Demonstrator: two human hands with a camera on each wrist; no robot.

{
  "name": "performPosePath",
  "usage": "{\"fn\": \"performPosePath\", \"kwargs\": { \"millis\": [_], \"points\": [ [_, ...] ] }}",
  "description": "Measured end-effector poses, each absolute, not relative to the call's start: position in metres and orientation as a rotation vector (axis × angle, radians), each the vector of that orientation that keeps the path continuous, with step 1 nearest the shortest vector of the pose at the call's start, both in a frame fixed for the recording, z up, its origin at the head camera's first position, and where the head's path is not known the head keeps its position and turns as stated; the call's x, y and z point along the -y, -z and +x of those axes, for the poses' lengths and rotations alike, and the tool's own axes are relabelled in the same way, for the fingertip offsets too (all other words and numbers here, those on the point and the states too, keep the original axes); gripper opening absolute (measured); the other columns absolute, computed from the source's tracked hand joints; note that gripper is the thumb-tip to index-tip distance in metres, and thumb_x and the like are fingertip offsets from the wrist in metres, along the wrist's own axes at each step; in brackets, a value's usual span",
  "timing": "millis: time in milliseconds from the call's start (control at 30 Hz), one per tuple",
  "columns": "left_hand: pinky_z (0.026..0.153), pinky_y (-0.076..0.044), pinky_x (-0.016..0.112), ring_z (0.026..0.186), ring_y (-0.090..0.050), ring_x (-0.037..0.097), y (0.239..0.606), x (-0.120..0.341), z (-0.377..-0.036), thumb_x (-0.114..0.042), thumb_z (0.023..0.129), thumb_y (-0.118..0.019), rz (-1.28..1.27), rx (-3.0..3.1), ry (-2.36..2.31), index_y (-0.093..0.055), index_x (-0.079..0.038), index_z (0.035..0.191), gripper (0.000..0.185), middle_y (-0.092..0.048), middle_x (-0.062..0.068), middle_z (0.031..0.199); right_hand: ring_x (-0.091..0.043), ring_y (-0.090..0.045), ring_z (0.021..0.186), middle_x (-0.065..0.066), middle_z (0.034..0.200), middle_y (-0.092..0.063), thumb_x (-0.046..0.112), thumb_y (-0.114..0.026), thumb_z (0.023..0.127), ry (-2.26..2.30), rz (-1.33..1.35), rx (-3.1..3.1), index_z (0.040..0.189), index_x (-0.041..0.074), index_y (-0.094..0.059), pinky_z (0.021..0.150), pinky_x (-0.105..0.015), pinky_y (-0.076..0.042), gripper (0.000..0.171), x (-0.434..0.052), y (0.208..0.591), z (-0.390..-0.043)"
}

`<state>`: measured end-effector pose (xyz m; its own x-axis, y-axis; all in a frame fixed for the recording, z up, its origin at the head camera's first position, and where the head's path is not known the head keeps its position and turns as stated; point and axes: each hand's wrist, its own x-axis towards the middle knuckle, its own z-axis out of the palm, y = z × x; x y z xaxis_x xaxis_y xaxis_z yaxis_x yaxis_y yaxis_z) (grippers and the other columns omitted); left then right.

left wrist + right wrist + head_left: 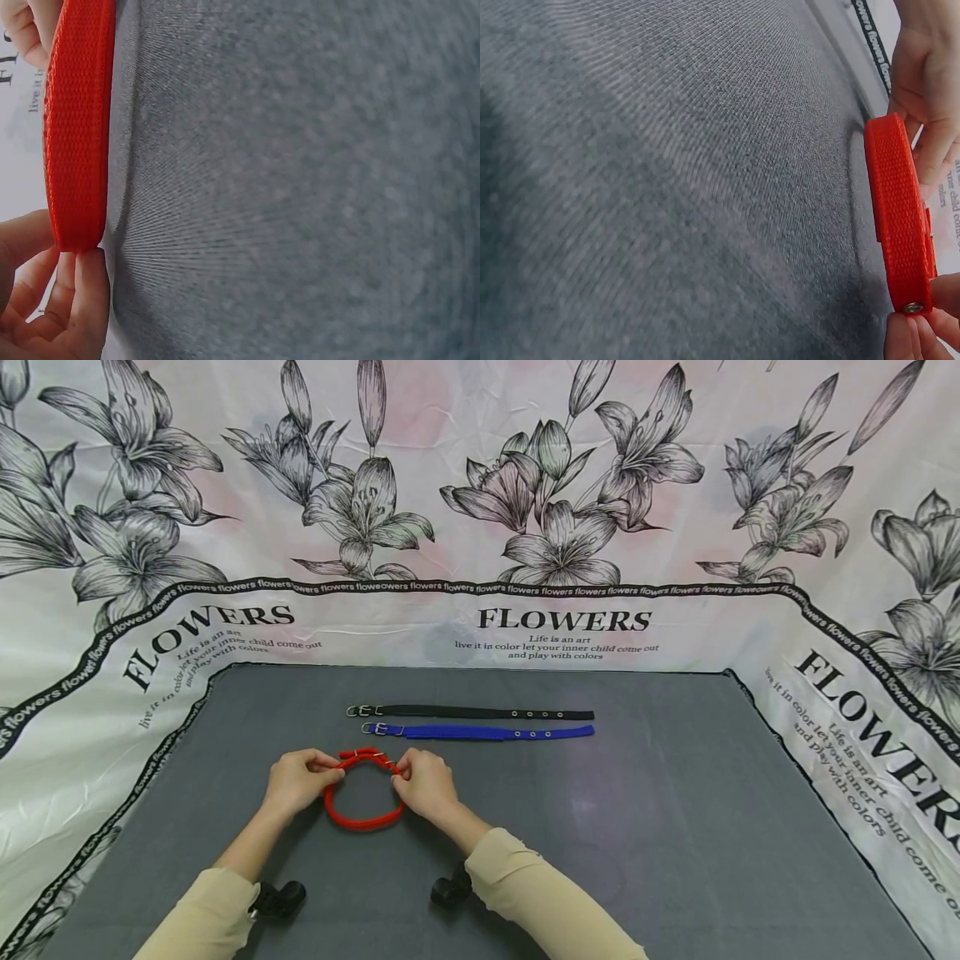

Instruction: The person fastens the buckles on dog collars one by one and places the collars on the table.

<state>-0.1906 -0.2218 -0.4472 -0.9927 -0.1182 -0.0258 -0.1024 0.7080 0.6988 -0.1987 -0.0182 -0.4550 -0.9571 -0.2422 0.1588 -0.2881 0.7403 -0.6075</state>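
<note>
A red pet collar (363,824) is bent into a buckled loop, its buckle on the far side. My left hand (300,782) pinches the loop's left side between thumb and fingers. On the opposite side, my right hand (426,783) pinches the strap near the buckle. The left wrist view shows the red webbing (79,135) standing on edge above the grey surface, gripped at its lower end. In the right wrist view a metal eyelet (913,307) shows on the collar beside my right fingertips. Part of the buckle is covered by my right fingers.
Behind the loop, a black collar (450,712) and a blue collar (465,732) lie straight and parallel on the grey mat (637,827). A white cloth with flower prints (562,547) surrounds the mat. Black wrist-camera mounts (279,900) hang beneath both sleeves.
</note>
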Motion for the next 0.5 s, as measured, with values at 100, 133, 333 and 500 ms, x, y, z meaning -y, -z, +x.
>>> {"fn": "performPosePath", "kwargs": {
  "millis": [100, 133, 333, 500],
  "points": [
    [0.053, -0.042, 0.026, 0.060, -0.054, 0.011, 0.4492, 0.2233, -0.1907, -0.018, 0.079, -0.072, 0.183, 2.889, 1.154, -0.070, -0.005, 0.089, 0.016, -0.069, 0.004, 0.075, -0.008, -0.048, 0.060, 0.005, 0.067, -0.054, 0.016, -0.072, 0.078, -0.982, 0.450, 2.876, 0.081, 0.013, -0.065, 0.057, -0.022, -0.038, 0.009, 0.0205, 0.4571, -0.1986],
    [0.054, -0.041, 0.026, 0.061, -0.054, 0.011, 0.4498, 0.2235, -0.1906, -0.018, 0.079, -0.072, 0.182, 2.893, 1.145, -0.070, -0.006, 0.088, 0.016, -0.069, 0.004, 0.075, -0.008, -0.048, 0.060, 0.005, 0.067, -0.054, 0.016, -0.072, 0.078, -0.965, 0.454, 2.884, 0.082, 0.013, -0.065, 0.057, -0.022, -0.038, 0.009, 0.0211, 0.4580, -0.1987],
    [0.057, -0.039, 0.027, 0.063, -0.054, 0.012, 0.4523, 0.2238, -0.1906, -0.019, 0.078, -0.072, 0.171, 2.900, 1.124, -0.070, -0.006, 0.087, 0.016, -0.069, 0.003, 0.074, -0.007, -0.049, 0.059, 0.004, 0.067, -0.055, 0.017, -0.072, 0.078, -0.935, 0.488, 2.906, 0.084, 0.012, -0.065, 0.053, -0.019, -0.039, 0.010, 0.0209, 0.4600, -0.1986],
    [0.055, -0.040, 0.026, 0.061, -0.054, 0.010, 0.4500, 0.2244, -0.1921, -0.020, 0.077, -0.073, 0.160, 2.889, 1.119, -0.070, -0.005, 0.087, 0.018, -0.069, 0.004, 0.074, -0.007, -0.051, 0.058, 0.002, 0.070, -0.059, 0.019, -0.071, 0.080, -0.951, 0.512, 2.905, 0.087, 0.012, -0.067, 0.052, -0.019, -0.039, 0.011, 0.0181, 0.4577, -0.2008]
  ]
}}
